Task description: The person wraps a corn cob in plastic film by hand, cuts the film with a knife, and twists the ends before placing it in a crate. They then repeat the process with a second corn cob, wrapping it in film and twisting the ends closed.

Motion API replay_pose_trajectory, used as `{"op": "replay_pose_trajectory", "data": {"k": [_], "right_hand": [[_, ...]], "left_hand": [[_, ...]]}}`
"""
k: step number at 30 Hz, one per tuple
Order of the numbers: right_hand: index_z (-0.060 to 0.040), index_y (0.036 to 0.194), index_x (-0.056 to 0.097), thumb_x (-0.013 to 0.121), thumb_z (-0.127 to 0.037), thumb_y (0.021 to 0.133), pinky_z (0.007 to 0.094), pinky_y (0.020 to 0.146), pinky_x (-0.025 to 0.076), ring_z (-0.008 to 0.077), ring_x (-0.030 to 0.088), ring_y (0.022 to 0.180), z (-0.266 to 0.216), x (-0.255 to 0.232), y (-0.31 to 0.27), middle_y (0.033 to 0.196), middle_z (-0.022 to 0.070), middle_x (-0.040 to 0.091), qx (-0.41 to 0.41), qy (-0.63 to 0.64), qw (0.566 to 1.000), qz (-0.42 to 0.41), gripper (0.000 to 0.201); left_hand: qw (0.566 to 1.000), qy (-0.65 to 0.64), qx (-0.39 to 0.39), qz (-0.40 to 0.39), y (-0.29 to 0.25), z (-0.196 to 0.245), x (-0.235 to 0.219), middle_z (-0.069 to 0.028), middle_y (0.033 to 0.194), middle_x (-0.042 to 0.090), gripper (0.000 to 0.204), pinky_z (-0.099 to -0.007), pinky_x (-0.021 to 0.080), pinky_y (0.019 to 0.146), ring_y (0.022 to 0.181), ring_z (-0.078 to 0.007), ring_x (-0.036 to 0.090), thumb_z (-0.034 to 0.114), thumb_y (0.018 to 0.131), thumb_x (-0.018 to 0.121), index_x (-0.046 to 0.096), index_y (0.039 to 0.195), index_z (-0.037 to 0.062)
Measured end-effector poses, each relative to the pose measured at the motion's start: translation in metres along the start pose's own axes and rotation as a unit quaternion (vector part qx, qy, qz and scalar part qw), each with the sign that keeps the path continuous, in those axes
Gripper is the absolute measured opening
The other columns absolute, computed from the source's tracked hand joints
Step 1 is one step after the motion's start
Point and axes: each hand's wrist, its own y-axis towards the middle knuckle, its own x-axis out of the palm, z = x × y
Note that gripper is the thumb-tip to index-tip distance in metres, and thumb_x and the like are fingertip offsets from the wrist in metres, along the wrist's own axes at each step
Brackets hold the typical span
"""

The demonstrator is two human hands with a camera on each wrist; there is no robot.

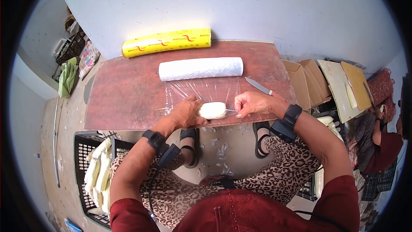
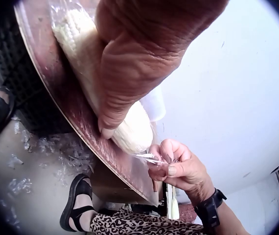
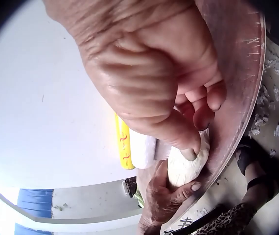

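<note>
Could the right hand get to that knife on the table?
Probably yes: the knife lies close beside the right hand, with nothing visible in between. Its fingers pinch clear film at the end of the corn, though, so they would likely need to let go first.

Wall (image 1: 257, 8): pale, scuffed | Table (image 1: 124, 90): reddish-brown top, worn, against wall | Floor (image 1: 216, 137): pale, clear scraps (image 1: 222, 151) scattered | Light: bright on wall

Pale wall (image 1: 253, 8), green bag (image 1: 68, 78) near dark basket (image 1: 77, 46), thin pole (image 1: 55, 146) on floor (image 1: 71, 116), brown cardboard (image 1: 297, 85)
</note>
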Motion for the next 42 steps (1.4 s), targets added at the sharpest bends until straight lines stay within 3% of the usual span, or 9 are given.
{"op": "replay_pose_trajectory", "data": {"k": [11, 14, 23, 26, 29, 32, 42], "right_hand": [[-0.0078, 0.082, 0.057, 0.077, -0.013, 0.077, 0.0232, 0.059, 0.043, 0.0073, 0.051, 0.071, 0.004, -0.006, 0.0, 0.08, -0.0016, 0.057, -0.029, -0.009, 0.999, -0.018, 0.021], [-0.0071, 0.078, 0.054, 0.073, -0.006, 0.079, 0.0224, 0.061, 0.041, 0.007, 0.051, 0.07, -0.007, -0.006, -0.007, 0.081, -0.001, 0.057, -0.009, 0.015, 1.0, 0.004, 0.019], [-0.0068, 0.082, 0.054, 0.069, -0.005, 0.081, 0.022, 0.059, 0.045, 0.0086, 0.055, 0.069, 0.005, -0.014, 0.0, 0.079, 0.0019, 0.06, -0.065, 0.105, 0.99, 0.073, 0.015], [-0.0083, 0.081, 0.053, 0.07, -0.004, 0.083, 0.0225, 0.061, 0.048, 0.0094, 0.057, 0.071, 0.005, -0.016, -0.001, 0.093, 0.0083, 0.063, -0.055, 0.104, 0.99, 0.081, 0.018], [-0.0079, 0.082, 0.053, 0.07, -0.004, 0.083, 0.0229, 0.062, 0.049, 0.0097, 0.059, 0.07, 0.001, -0.013, -0.002, 0.092, 0.0082, 0.064, -0.051, 0.102, 0.99, 0.089, 0.018], [-0.0055, 0.08, 0.054, 0.069, -0.005, 0.08, 0.0219, 0.058, 0.047, 0.0091, 0.059, 0.068, -0.002, -0.011, -0.003, 0.077, 0.003, 0.061, -0.063, 0.088, 0.991, 0.083, 0.015], [-0.0063, 0.08, 0.053, 0.069, -0.003, 0.078, 0.0218, 0.056, 0.045, 0.008, 0.058, 0.064, -0.005, -0.026, -0.014, 0.071, 0.0013, 0.059, 0.009, 0.017, 0.999, 0.049, 0.017]], "left_hand": [[1.0, 0.005, -0.004, -0.006, 0.0, 0.001, 0.0, -0.0205, 0.109, 0.054, 0.057, -0.0432, 0.046, 0.094, 0.108, -0.0393, 0.053, 0.029, 0.071, 0.082, 0.058, 0.113, 0.0008], [1.0, 0.006, -0.003, -0.002, 0.0, 0.001, 0.0, -0.0203, 0.108, 0.054, 0.057, -0.043, 0.046, 0.094, 0.108, -0.0391, 0.054, 0.029, 0.071, 0.082, 0.058, 0.113, 0.0007], [1.0, 0.013, 0.007, 0.003, -0.001, 0.001, 0.0, -0.0204, 0.108, 0.054, 0.056, -0.0433, 0.046, 0.093, 0.107, -0.0396, 0.054, 0.03, 0.07, 0.082, 0.058, 0.112, 0.0008], [1.0, 0.006, 0.01, 0.006, -0.001, 0.0, 0.0, -0.0204, 0.107, 0.054, 0.056, -0.0434, 0.047, 0.092, 0.106, -0.0397, 0.054, 0.03, 0.07, 0.082, 0.058, 0.11, 0.0005], [1.0, 0.004, 0.009, 0.003, 0.0, -0.001, 0.0, -0.0205, 0.107, 0.054, 0.056, -0.0435, 0.047, 0.092, 0.106, -0.0399, 0.054, 0.03, 0.07, 0.082, 0.057, 0.11, 0.0005], [1.0, 0.01, 0.007, 0.002, -0.001, -0.001, 0.0, -0.0205, 0.107, 0.054, 0.056, -0.0437, 0.047, 0.092, 0.105, -0.04, 0.054, 0.031, 0.07, 0.082, 0.057, 0.111, 0.0006], [1.0, 0.005, 0.007, -0.002, -0.001, -0.001, 0.0, -0.0209, 0.108, 0.054, 0.058, -0.0436, 0.046, 0.093, 0.107, -0.0402, 0.054, 0.032, 0.071, 0.082, 0.057, 0.113, 0.0002]]}}
